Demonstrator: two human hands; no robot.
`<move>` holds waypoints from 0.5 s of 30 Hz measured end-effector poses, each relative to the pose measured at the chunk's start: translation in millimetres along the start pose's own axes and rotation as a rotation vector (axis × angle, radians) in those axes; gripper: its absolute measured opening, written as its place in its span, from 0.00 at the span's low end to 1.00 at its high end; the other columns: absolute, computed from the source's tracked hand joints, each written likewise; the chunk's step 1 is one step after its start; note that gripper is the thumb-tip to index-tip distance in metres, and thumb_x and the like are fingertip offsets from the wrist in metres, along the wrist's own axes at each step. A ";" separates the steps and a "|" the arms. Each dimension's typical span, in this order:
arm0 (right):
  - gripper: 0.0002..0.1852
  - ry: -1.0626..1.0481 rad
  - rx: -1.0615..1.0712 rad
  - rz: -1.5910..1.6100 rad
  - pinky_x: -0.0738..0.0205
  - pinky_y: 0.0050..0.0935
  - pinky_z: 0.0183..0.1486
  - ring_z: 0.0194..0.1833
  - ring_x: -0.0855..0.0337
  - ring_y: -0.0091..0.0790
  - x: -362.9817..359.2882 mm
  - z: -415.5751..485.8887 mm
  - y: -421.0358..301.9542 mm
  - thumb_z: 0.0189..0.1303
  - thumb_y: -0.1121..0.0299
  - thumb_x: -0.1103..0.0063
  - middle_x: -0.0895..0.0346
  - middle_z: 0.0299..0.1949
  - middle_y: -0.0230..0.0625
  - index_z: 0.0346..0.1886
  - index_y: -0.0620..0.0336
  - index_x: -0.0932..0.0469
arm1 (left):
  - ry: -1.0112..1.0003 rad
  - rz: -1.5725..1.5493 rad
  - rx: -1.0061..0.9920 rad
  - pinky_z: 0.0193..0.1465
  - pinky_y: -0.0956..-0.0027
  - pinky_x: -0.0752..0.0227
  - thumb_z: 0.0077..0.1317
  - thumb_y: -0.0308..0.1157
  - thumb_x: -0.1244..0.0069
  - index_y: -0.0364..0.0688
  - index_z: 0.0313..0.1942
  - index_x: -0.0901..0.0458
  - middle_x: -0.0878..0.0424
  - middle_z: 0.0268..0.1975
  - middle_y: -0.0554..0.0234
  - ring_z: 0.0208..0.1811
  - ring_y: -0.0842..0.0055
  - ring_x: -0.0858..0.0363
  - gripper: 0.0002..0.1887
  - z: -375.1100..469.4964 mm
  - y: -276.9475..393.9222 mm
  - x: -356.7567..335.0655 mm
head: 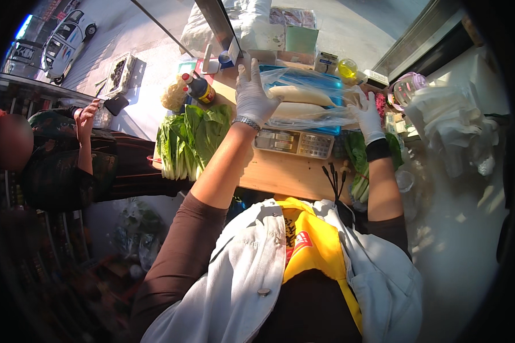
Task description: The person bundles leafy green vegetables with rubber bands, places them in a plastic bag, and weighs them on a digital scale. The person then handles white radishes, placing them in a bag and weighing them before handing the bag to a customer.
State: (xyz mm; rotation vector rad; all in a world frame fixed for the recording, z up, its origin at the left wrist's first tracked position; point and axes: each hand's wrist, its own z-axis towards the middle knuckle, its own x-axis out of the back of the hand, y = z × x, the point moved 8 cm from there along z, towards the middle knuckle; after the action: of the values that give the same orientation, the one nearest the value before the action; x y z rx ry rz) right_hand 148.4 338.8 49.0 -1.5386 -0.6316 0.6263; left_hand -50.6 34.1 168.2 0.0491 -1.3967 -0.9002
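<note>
Two long white radishes (302,108) lie side by side in a clear plastic bag (347,98). Under them is the blue tray (335,82) of an electronic scale, whose display and keypad panel (292,141) faces me. My left hand (256,99), in a white glove, is at the bag's left end, its fingers pointing up and apart and its thumb toward the radishes. At the bag's right end is my right hand (369,118), also gloved, its fingers spread beside the loose film. Leafy greens (194,139) lie left of my left forearm.
A dark sauce bottle (202,91) with a red cap stands behind the greens. Tied greens (359,171) lie under my right forearm, and white plastic bags (448,124) hang at the right. On the left, a person (64,150) holds a phone (116,104). A yellow oil container (347,68) stands behind the scale.
</note>
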 end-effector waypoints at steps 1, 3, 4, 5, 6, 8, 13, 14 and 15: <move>0.41 0.006 -0.078 -0.130 0.27 0.28 0.63 0.65 0.25 0.35 6.3 3.6 10.1 0.66 0.74 0.35 0.29 0.69 0.46 0.78 0.66 0.46 | -0.127 0.025 0.125 0.68 0.53 0.30 0.56 0.38 0.35 0.47 0.80 0.55 0.53 0.79 0.32 0.71 0.46 0.31 0.56 0.4 -18.9 -19.9; 0.24 0.000 -0.098 -0.154 0.23 0.25 0.52 0.50 0.17 0.27 5.9 16.3 15.5 0.70 0.75 0.41 0.18 0.55 0.40 0.68 0.68 0.29 | -0.077 -0.031 0.255 0.59 0.55 0.23 0.62 0.36 0.44 0.43 0.73 0.37 0.29 0.67 0.33 0.58 0.49 0.18 0.38 -1.7 -51.8 -28.7; 0.17 -0.053 -0.045 -0.217 0.25 0.23 0.47 0.44 0.18 0.24 4.8 20.0 8.4 0.71 0.74 0.42 0.17 0.47 0.36 0.61 0.68 0.24 | -0.117 -0.020 0.305 0.58 0.56 0.22 0.64 0.36 0.46 0.43 0.69 0.31 0.23 0.61 0.36 0.54 0.50 0.16 0.32 0.6 -69.5 -31.1; 0.12 -0.102 -0.038 -0.205 0.26 0.20 0.42 0.38 0.20 0.20 3.2 18.7 3.5 0.72 0.73 0.43 0.16 0.40 0.32 0.54 0.68 0.18 | -0.156 -0.006 0.372 0.56 0.57 0.22 0.65 0.36 0.47 0.42 0.65 0.24 0.17 0.55 0.38 0.50 0.51 0.14 0.27 0.4 -91.0 -27.1; 0.10 -0.096 -0.044 -0.160 0.29 0.19 0.40 0.36 0.22 0.19 -1.5 20.4 0.1 0.73 0.72 0.43 0.17 0.37 0.29 0.51 0.66 0.18 | -0.102 -0.070 0.360 0.53 0.58 0.21 0.66 0.38 0.48 0.41 0.57 0.19 0.14 0.47 0.42 0.47 0.54 0.13 0.21 1.7 -99.5 -18.9; 0.08 -0.122 0.001 -0.083 0.32 0.18 0.38 0.33 0.25 0.18 -16.9 21.8 -15.3 0.74 0.73 0.44 0.19 0.33 0.26 0.48 0.65 0.17 | 0.026 -0.206 0.341 0.43 0.60 0.22 0.67 0.37 0.48 0.38 0.42 0.13 0.12 0.36 0.46 0.37 0.57 0.13 0.13 1.6 -102.2 -3.1; 0.07 -0.175 0.112 0.048 0.39 0.18 0.35 0.30 0.31 0.19 -54.2 14.6 -77.4 0.73 0.75 0.46 0.23 0.30 0.26 0.45 0.65 0.18 | 0.210 -0.606 0.316 0.36 0.71 0.24 0.69 0.28 0.46 0.35 0.40 0.15 0.14 0.31 0.60 0.30 0.77 0.17 0.06 -7.3 -78.6 45.4; 0.07 -0.190 0.106 0.056 0.39 0.18 0.36 0.30 0.31 0.19 -56.1 7.0 -92.3 0.73 0.75 0.46 0.23 0.30 0.26 0.45 0.65 0.18 | 0.219 -0.745 0.361 0.36 0.74 0.25 0.70 0.27 0.46 0.35 0.40 0.15 0.14 0.30 0.63 0.29 0.80 0.19 0.06 -13.1 -75.7 52.4; 0.07 -0.184 0.094 0.063 0.39 0.18 0.36 0.30 0.31 0.19 -53.3 -4.0 -107.2 0.73 0.75 0.46 0.23 0.30 0.26 0.44 0.65 0.18 | 0.275 -0.775 0.311 0.33 0.79 0.29 0.72 0.26 0.48 0.34 0.40 0.16 0.17 0.30 0.70 0.28 0.87 0.25 0.06 -19.2 -72.8 70.2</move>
State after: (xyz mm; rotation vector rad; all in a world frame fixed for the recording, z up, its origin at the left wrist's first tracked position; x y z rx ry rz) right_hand 111.3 303.6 157.2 -1.4279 -0.6846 0.8414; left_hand -77.8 -64.1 182.9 0.9690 -1.2456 -1.2331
